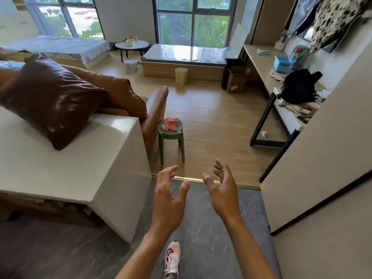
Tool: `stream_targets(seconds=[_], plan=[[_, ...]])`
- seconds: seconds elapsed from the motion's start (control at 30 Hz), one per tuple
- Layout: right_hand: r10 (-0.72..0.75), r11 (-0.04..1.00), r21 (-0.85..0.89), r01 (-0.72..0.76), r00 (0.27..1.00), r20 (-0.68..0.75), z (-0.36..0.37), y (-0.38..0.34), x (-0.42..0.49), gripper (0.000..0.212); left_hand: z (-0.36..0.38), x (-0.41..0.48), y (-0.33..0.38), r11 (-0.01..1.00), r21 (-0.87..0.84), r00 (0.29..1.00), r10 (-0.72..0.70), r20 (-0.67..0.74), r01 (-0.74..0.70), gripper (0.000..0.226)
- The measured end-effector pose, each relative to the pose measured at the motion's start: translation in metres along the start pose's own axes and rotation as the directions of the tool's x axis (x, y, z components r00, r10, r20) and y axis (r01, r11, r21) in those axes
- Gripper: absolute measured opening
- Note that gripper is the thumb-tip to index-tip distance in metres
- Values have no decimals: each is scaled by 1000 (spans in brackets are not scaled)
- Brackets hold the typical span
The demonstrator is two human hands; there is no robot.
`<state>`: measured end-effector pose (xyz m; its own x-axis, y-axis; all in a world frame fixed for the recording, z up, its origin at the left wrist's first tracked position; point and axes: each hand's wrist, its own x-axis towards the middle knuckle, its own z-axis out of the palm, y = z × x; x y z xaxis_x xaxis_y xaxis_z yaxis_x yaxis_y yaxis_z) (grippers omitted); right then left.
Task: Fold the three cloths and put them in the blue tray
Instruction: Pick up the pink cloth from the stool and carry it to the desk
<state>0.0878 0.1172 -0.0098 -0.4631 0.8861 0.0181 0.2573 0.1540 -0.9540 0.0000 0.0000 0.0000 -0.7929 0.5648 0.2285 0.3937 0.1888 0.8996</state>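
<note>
A heap of pink cloths (170, 124) lies crumpled on a small green stool (161, 130) beside the brown sofa, a few steps ahead of me. My left hand (169, 198) and my right hand (223, 190) are held out in front, both empty with fingers spread, well short of the stool. A blue box-like container (281, 63) sits on the long desk at the far right; I cannot tell whether it is the tray.
A white counter (70, 164) with a brown cushion (48, 101) stands at my left. A white cabinet wall (322, 158) closes in the right side. A black-framed table (271, 121) with a black bag (298, 85) stands ahead right. My pink shoe (172, 258) is on the dark floor.
</note>
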Motion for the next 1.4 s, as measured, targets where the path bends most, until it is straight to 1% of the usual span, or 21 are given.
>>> stream_targets(seconds=[0.23,0.4,0.53,0.6,0.73,0.87,0.97,1.13,1.27,1.4], plan=[[68,997,-35,-68,998,-8,54,-1,113,59,27,126,-43,995,-25,993,-91,70,93,43],[79,996,-31,-79,997,-27,87,-11,193,58,46,218,-59,996,-18,990,-86,108,88,43],[88,996,-28,-89,995,-41,105,-10,250,57,62,274,-69,995,-25,987,-96,130,100,40],[111,994,-20,-112,993,-35,116,-6,284,56,75,304,-78,994,-19,985,-107,137,111,39],[112,994,-14,-112,994,-13,135,5,352,56,105,363,-97,992,-10,984,-125,127,128,37],[105,994,-27,-104,994,20,149,17,443,55,144,438,-116,990,19,983,-142,116,141,37],[93,993,-72,-89,994,54,155,20,512,52,172,496,-126,987,66,982,-153,113,146,34],[58,984,-174,-27,983,175,173,18,613,49,207,582,-135,981,109,982,-172,78,163,31],[88,975,-221,-31,964,249,195,26,676,48,230,633,-160,967,164,970,-216,113,197,33],[135,962,-264,-64,956,262,218,43,732,47,257,686,-209,936,248,946,-290,143,250,33]])
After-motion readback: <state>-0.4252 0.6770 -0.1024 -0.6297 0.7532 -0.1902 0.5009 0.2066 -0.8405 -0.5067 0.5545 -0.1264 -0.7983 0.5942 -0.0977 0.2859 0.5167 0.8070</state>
